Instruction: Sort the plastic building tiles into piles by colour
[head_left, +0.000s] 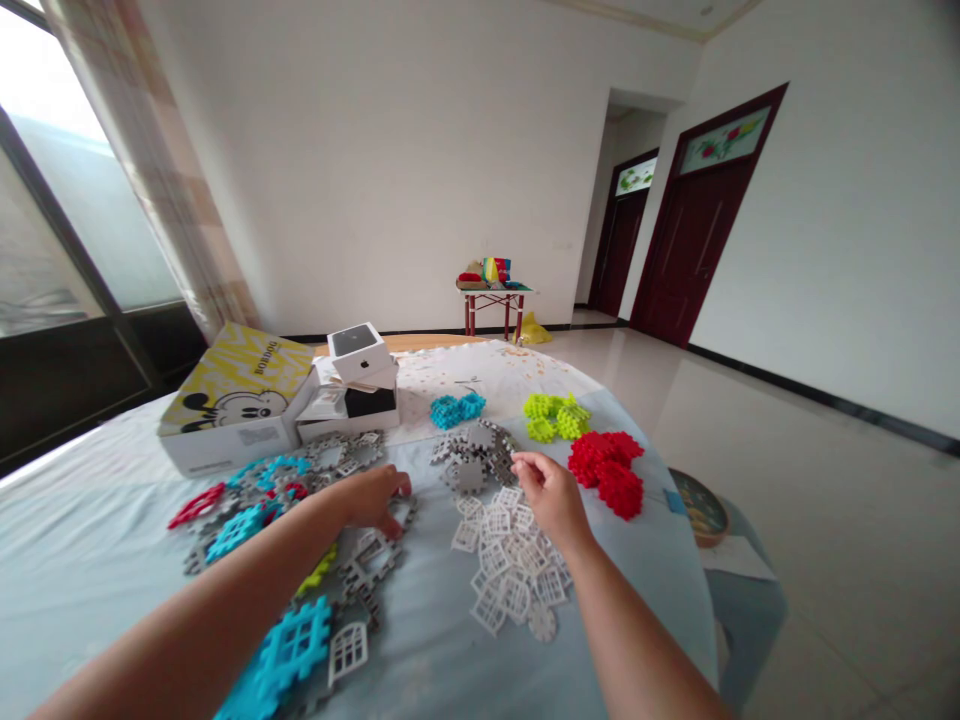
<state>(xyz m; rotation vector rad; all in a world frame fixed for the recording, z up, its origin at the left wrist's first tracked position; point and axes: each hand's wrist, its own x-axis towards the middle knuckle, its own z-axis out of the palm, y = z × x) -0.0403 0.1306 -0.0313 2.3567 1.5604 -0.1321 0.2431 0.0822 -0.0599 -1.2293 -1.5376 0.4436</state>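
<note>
My left hand (377,498) reaches over the mixed building pieces at left. Its thumb and fingers are apart, beside a grey frame piece (406,512); no grip on it shows. My right hand (551,490) is closed in a pinch at the right edge of the grey piece pile (469,472); what it holds, if anything, I cannot make out. Below it spreads a heap of white window pieces (504,552). Blue lattice pieces (296,645), a lone white window piece (348,652) and grey frames (367,562) lie near my left forearm.
Red pieces (609,465), lime-green pieces (555,415) and blue pieces (456,409) form separate piles. A yellow-and-white shoebox (232,395) and a white phone box (358,350) stand at back left. A stool (750,590) with a round tin is beyond the table's right edge.
</note>
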